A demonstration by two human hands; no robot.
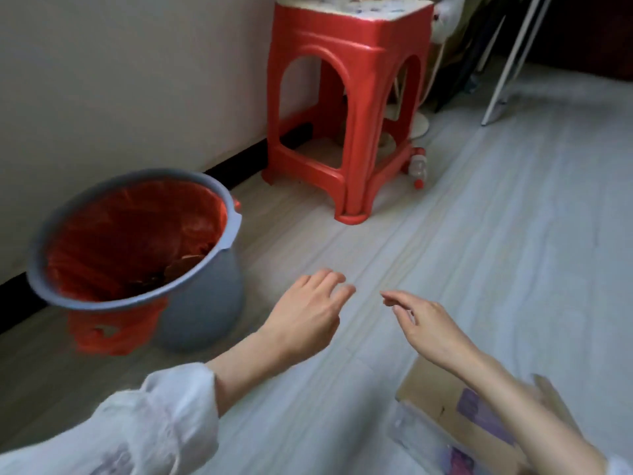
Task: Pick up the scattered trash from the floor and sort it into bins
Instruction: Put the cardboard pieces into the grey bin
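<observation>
A grey bin (202, 303) lined with a red bag stands by the wall at the left, with some brown scraps inside. A small plastic bottle (418, 165) with a red cap lies on the floor beside the red stool's right leg. My left hand (305, 313) hovers over the floor just right of the bin, fingers apart and empty. My right hand (428, 323) reaches forward beside it, fingers loosely spread, holding nothing. A cardboard box (442, 399) with purple tape and clear plastic inside sits at the lower right, partly hidden under my right forearm.
A red plastic stool (349, 84) stands against the wall beyond the bin. White metal legs (507, 73) and dark items fill the far right corner. Pale wood floor (496, 234) stretches to the right.
</observation>
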